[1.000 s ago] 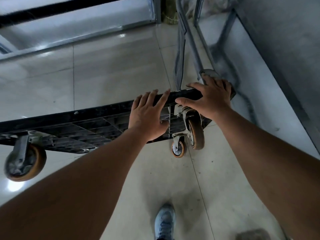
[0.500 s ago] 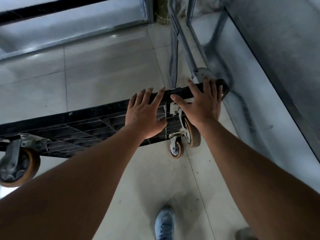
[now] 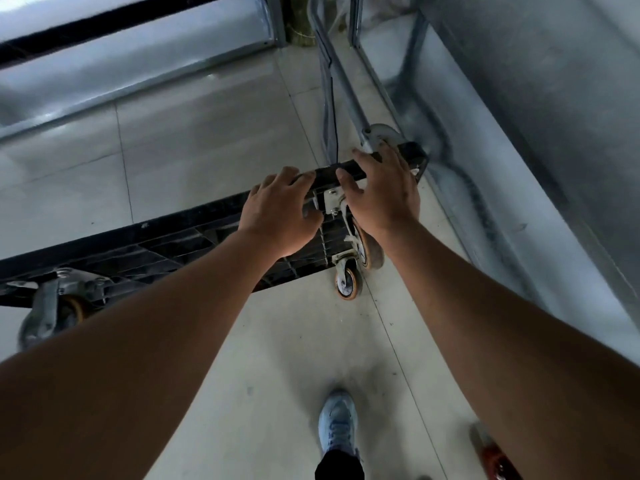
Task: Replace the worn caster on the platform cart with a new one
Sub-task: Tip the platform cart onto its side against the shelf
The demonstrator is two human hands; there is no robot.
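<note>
My left hand (image 3: 280, 213) grips the platform cart (image 3: 156, 244) edge. My right hand (image 3: 384, 199) grips its corner above a caster (image 3: 370, 251).

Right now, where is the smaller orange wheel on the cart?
The smaller wheel sits just right of centre in the head view, at the lower edge of the black cart, beside the bigger wheel and below the right hand.
</note>
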